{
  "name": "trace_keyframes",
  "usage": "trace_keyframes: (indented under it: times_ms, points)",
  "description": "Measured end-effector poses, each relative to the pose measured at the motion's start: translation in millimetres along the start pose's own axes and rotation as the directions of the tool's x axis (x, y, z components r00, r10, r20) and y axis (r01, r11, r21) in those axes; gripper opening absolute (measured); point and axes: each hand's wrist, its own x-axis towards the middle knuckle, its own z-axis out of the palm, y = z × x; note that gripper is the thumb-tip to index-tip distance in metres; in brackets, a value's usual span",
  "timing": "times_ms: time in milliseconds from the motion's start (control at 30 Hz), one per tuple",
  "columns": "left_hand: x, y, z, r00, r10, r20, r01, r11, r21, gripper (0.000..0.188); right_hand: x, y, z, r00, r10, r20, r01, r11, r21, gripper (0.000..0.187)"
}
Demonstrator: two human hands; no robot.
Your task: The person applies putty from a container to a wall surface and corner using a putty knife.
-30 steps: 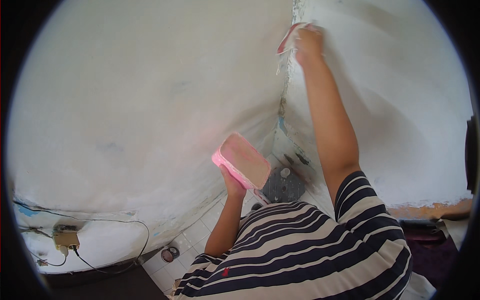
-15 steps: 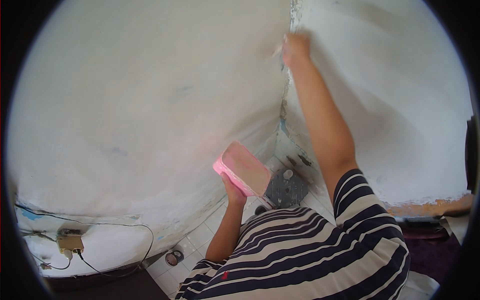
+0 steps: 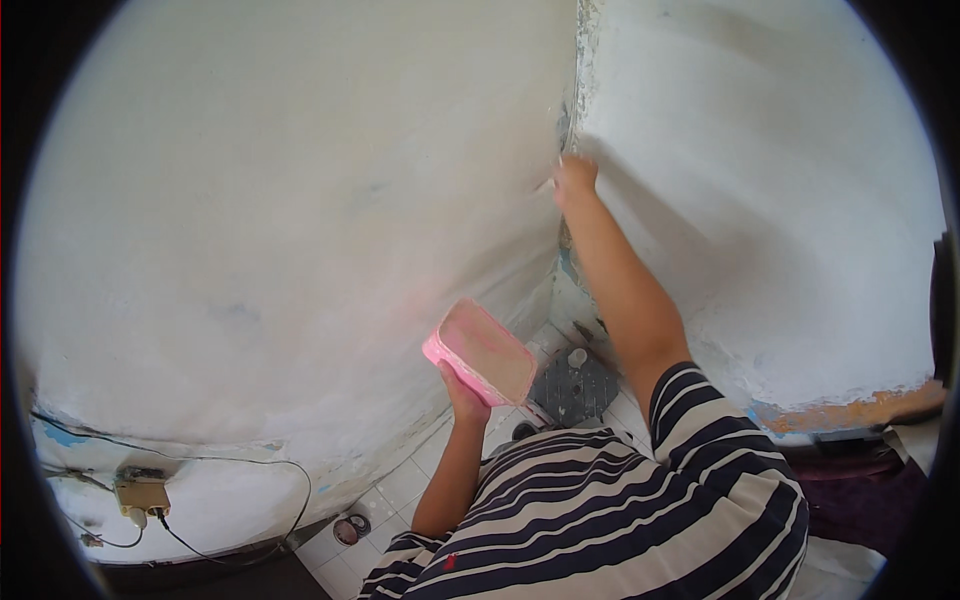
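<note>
My left hand (image 3: 466, 394) grips a pink plastic tub (image 3: 470, 370) by its side and holds it tilted in front of my body. Beige-grey, putty-like paste (image 3: 487, 345) coats the tub's inside. Up at the corner where two walls meet, my right hand (image 3: 576, 176) is closed around a thin, flat putty tool (image 3: 545, 186). Only a blurred pale edge of that tool shows, on the left side of the fist, close to the left wall (image 3: 300, 200). The fingers hide its handle.
Flaking paint runs down the wall corner (image 3: 566, 245). Below stands a dark grey stool (image 3: 574, 390) with a small white object on it. A tape roll (image 3: 350, 528) lies on white floor tiles (image 3: 395, 490). At lower left, a socket box (image 3: 142, 494) has plugs and cables. Bare orange patches edge the right wall (image 3: 780, 250).
My right hand has moved down along the wall corner with the tool. The tub in my left hand has shifted slightly down and left, still held tilted.
</note>
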Motion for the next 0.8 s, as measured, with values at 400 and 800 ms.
trace_keyframes:
  times_ms: [400, 800]
  points:
    - [-13.4, 25.4, -18.2, 0.992, 0.084, -0.089, -0.082, 0.996, 0.02, 0.073, -136.4, -211.0, -109.3, 0.998, 0.054, -0.015, -0.017, 0.553, 0.833, 0.007]
    - [-21.7, 29.7, -29.6, 0.988, 0.073, -0.134, -0.068, 0.997, 0.035, 0.072, -41.0, -261.8, -33.0, 0.97, 0.139, 0.199, -0.236, 0.359, 0.903, 0.018]
